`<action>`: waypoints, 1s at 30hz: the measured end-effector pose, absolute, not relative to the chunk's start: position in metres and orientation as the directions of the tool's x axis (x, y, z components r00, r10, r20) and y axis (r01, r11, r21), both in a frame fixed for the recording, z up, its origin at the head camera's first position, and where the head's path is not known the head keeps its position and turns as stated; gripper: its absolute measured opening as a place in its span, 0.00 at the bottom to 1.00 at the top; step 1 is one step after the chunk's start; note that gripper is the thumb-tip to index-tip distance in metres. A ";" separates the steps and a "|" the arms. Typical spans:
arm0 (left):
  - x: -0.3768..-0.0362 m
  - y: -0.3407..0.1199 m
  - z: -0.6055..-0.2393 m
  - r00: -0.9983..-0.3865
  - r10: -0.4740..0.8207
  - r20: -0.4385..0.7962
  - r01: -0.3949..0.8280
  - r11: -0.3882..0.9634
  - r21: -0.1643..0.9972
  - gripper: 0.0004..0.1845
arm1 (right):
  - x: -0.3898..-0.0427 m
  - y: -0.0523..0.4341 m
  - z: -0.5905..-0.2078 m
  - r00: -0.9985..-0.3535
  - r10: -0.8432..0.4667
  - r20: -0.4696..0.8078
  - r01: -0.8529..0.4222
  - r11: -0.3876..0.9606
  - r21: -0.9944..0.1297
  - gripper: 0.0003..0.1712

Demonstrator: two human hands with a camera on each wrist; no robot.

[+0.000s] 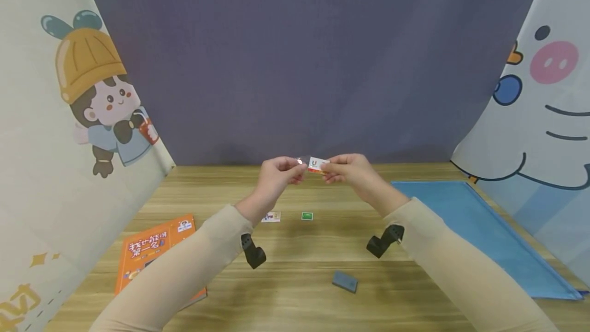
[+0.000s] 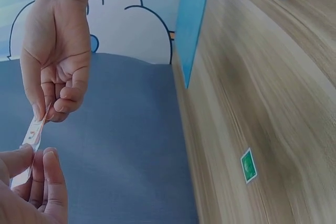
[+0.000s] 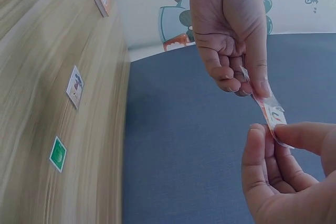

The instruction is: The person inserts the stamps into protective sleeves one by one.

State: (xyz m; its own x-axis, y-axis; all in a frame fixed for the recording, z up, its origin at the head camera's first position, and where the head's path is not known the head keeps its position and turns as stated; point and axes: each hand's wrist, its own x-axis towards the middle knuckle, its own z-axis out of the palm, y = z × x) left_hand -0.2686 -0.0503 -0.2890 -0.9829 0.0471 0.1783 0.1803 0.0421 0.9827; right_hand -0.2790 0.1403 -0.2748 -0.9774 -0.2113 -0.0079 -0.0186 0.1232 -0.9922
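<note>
at the left edge of the wooden table point(image 1: 295, 291) an orange booklet point(image 1: 154, 252) is laid flat, partly covered by the left sleeve. further right, near the middle of the table, a small white picture card point(image 1: 271, 216) and a small green card point(image 1: 307, 216) are laid just beside each other, apart. above them, well off the table top, the left hand point(image 1: 276, 174) is raised with its thumb and fingers curled and pinched on the left end of a small clear sleeve point(image 1: 301, 162). a small white and orange card point(image 1: 318, 164) is seated in that sleeve, and its right end is pinched between the thumb and curled fingers of the right hand point(image 1: 348, 169). the card is thus held in the air between both hands, over the far middle of the table. in the right wrist view the sleeve point(image 3: 257, 93) is seen running down from the left hand point(image 3: 231, 30) to the card point(image 3: 274, 116). nearer the front edge a small dark grey block point(image 1: 344, 281) is laid on the wood. along the right edge a blue sheet point(image 1: 484, 229) is spread flat.
</note>
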 end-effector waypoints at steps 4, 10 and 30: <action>-0.268 -0.051 -0.289 -0.982 0.052 0.180 0.184 0.074 0.980 0.10 | -0.280 0.140 -0.275 -0.977 -0.213 -0.011 -0.020 0.141 -0.990 0.15; -0.268 -0.051 -0.289 -0.982 0.058 0.177 0.182 0.100 0.978 0.10 | -0.278 0.138 -0.275 -0.979 -0.203 -0.011 -0.018 0.144 -0.989 0.14; -0.269 -0.050 -0.287 -0.988 0.081 0.133 0.142 0.107 0.984 0.11 | -0.279 0.138 -0.281 -0.973 -0.226 0.052 -0.091 0.168 -0.982 0.14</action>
